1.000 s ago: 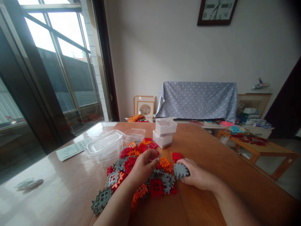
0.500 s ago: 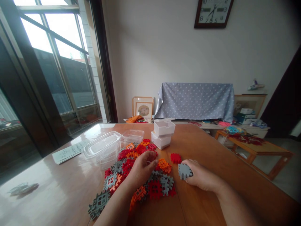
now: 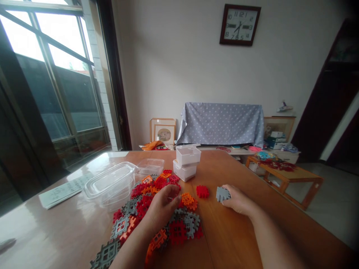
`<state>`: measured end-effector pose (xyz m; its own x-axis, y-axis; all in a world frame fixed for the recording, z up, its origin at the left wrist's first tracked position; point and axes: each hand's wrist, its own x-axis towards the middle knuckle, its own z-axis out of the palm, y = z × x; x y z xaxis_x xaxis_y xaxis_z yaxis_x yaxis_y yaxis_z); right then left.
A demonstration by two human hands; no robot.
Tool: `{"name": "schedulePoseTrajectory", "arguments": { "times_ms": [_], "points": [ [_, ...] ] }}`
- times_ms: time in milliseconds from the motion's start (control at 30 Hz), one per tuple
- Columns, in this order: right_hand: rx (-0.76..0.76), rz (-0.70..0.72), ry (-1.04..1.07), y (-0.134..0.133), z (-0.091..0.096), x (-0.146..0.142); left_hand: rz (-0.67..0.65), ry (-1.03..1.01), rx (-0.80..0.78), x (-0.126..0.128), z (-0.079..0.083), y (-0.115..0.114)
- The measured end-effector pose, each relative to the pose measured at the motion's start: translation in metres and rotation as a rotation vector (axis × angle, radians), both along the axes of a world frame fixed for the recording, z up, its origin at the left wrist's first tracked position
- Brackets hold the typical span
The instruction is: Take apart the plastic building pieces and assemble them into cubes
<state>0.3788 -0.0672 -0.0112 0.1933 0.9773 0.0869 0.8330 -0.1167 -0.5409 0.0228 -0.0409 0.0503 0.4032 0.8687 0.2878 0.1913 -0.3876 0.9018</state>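
While looking down through the head view, resting left hand palm-down on top of heap of interlocking tiles on wooden table, curling fingers inward toward orange tile; cannot tell whether pinching a tile underneath or only touching. Clamping right hand on grey tile, gripping its near edge with fingertips, holding it tilted low over bare wood, right of heap and apart from it. Spotting lone red tile lying flat between the two hands, just left of grey tile and just beside orange tile, nearer to right hand than to left hand. Finding no clear long axis on grey tile, outline roughly square. Noting clear tubs stacked just left of heap, smaller clear tub behind them, two white boxes stacked beyond heap, printed sheet far left on table. Noting wall clock, dotted cloth draped over furniture, low side table in background.
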Motion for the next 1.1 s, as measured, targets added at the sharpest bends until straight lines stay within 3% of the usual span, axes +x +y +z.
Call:
{"name": "schedulePoseTrajectory", "arguments": {
  "times_ms": [200, 533, 667, 800, 1000, 1100],
  "points": [
    [0.02, -0.027, 0.023, 0.01, -0.006, 0.003, -0.009, 0.003, 0.008, -0.001, 0.0, 0.001],
    [0.036, -0.021, 0.05, 0.002, -0.004, 0.003, -0.019, -0.047, -0.018, -0.002, -0.004, 0.004],
    [0.19, -0.037, 0.055, -0.004, 0.009, -0.004, -0.003, -0.062, -0.031, -0.006, 0.003, 0.003],
    [0.436, -0.03, 0.093, -0.011, 0.026, -0.038, 0.07, -0.063, -0.004, -0.012, 0.003, 0.008],
    [0.255, 0.277, 0.072, -0.016, 0.026, -0.112, 0.25, -0.137, -0.029, -0.026, -0.006, 0.024],
    [0.179, 0.334, -0.017, -0.014, 0.019, -0.131, 0.317, -0.183, -0.045, -0.035, -0.001, 0.028]
  ]
}}
